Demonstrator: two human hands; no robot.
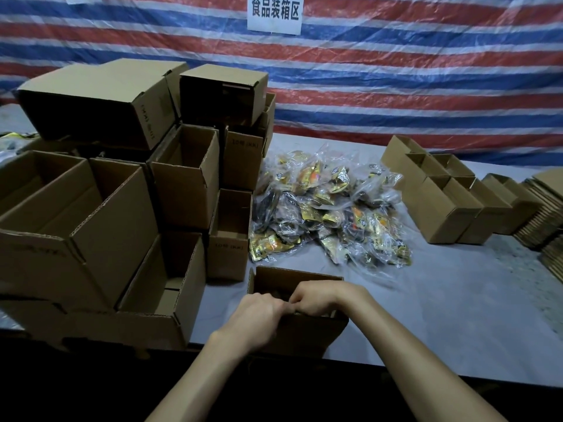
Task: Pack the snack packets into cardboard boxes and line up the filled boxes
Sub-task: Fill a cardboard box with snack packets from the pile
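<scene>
A small open cardboard box [274, 277] stands at the table's near edge, right in front of me. My left hand [259, 315] and my right hand [316, 298] meet over its near rim, fingers curled and touching; what they pinch is hidden. The box's inside is dark and mostly covered by my hands. Behind it lies a heap of snack packets [329, 208] in clear plastic with yellow and orange print. A row of small boxes [441, 202] stands at the right.
Many open cardboard boxes [100, 208] are piled at the left, some stacked high. Flattened cardboard [548, 226] is stacked at the far right edge. A grey cloth covers the table [441, 315]. A striped tarp with a white sign [274, 13] hangs behind.
</scene>
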